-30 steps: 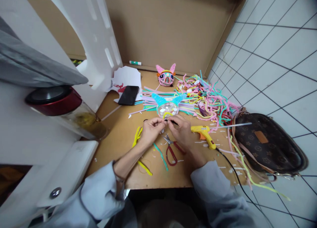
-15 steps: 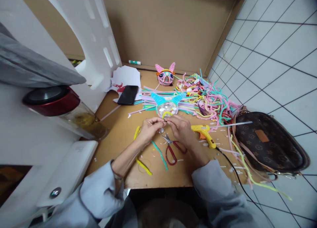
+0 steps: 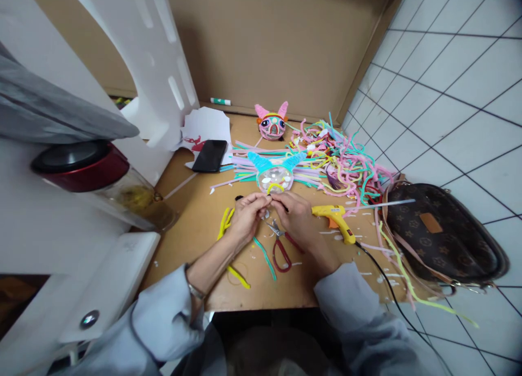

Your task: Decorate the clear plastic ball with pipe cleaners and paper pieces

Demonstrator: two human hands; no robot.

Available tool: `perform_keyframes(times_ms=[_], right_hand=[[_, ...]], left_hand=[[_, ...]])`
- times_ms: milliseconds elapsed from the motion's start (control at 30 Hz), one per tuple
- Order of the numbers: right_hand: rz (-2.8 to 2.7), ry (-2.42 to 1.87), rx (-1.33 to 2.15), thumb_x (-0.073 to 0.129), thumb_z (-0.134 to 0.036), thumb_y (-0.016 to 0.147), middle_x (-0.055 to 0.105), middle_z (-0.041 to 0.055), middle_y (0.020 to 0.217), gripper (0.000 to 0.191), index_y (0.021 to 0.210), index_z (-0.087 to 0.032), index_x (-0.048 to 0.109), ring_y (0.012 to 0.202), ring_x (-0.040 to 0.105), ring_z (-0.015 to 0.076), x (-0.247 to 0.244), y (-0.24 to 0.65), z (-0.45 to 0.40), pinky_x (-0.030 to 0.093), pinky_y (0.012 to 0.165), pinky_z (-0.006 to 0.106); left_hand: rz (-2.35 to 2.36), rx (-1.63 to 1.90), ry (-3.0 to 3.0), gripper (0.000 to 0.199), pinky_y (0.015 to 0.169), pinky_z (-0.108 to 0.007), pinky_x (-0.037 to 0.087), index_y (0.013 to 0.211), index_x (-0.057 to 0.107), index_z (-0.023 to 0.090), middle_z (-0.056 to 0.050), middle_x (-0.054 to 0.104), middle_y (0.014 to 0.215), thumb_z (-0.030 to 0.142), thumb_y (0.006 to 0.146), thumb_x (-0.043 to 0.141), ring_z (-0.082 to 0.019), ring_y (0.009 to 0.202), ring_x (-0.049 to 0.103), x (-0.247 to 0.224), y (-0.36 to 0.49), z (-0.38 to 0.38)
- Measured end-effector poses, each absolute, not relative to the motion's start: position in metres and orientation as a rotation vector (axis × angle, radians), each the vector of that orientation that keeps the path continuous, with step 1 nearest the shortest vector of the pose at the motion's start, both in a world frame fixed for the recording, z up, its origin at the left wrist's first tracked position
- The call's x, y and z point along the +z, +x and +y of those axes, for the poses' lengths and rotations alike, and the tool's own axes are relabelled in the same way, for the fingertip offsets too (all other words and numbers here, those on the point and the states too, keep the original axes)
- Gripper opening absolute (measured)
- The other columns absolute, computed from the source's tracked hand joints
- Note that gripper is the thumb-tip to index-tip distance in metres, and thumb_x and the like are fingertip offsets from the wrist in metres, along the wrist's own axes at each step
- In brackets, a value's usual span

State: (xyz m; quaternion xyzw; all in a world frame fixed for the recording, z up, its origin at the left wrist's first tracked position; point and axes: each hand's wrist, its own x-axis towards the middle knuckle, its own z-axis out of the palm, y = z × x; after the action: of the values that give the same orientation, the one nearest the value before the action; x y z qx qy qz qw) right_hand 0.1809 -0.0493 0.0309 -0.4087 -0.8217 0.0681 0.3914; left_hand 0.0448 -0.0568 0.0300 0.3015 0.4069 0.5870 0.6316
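My left hand and my right hand meet fingertip to fingertip, both closed in a pinch. Between them is a small dark strip, mostly covered by fingers; its kind is unclear. Dark bits also show beside each hand. Just beyond stands a clear round head with blue fuzzy ears and a yellow pipe cleaner arc. Red-handled scissors lie partly under my right hand. Nearer me are a teal pipe cleaner and yellow pipe cleaners.
A yellow glue gun lies right of my hands, its cord running off the table beside a brown handbag. Behind are a pink-eared head and tangled pipe cleaners. A phone and glass bottle are left.
My fingertips have shifted slightly left and stay together. A dark end now shows left of my left hand, and another dark bit shows at my right hand.
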Motion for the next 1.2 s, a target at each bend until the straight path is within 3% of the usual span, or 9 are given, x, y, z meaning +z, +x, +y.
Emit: perform_keyframes(times_ms=[333,633,933,1200], right_hand=[[-2.157,-1.047,0.161,0.059,-0.021,0.093,0.075,0.0069,0.088,0.013,0.09,-0.02,0.072,0.084,0.068,0.0196,0.037,0.187,-0.048,0.051,0.078,0.03],[-2.096,-1.008,0.147,0.058,-0.02,0.093,0.075,0.0075,0.088,0.015,0.09,-0.018,0.072,0.082,0.068,0.0196,0.04,0.19,-0.044,0.051,0.077,0.03],[-2.175,-1.004,0.202,0.054,-0.019,0.094,0.075,0.0076,0.096,0.019,0.1,-0.021,0.072,0.091,0.068,0.0204,0.042,0.193,-0.044,0.052,0.081,0.031],[-2.218,-0.988,0.1,0.048,-0.017,0.096,0.075,0.0082,0.092,0.024,0.092,-0.018,0.071,0.087,0.067,0.0205,0.037,0.191,-0.044,0.048,0.079,0.032]], left_hand=[[0.993,1.345,0.771,0.018,0.051,-0.023,0.026,0.059,0.068,0.014,0.002,0.051,0.048,0.03,0.056,0.077,-0.007,0.049,0.038,0.026,0.045,-0.057],[0.939,1.299,0.918,0.034,0.048,-0.023,0.029,0.062,0.066,0.015,-0.002,0.058,0.06,0.048,0.069,0.073,-0.008,0.05,0.043,0.026,0.036,-0.052],[0.957,1.22,1.049,0.046,0.047,-0.022,0.022,0.07,0.069,0.013,0.004,0.047,0.049,0.055,0.059,0.083,-0.005,0.046,0.033,0.024,0.027,-0.047],[1.042,1.206,1.133,0.045,0.048,-0.022,0.022,0.068,0.07,0.012,0.003,0.049,0.05,0.055,0.059,0.083,-0.005,0.047,0.034,0.028,0.026,-0.05]])
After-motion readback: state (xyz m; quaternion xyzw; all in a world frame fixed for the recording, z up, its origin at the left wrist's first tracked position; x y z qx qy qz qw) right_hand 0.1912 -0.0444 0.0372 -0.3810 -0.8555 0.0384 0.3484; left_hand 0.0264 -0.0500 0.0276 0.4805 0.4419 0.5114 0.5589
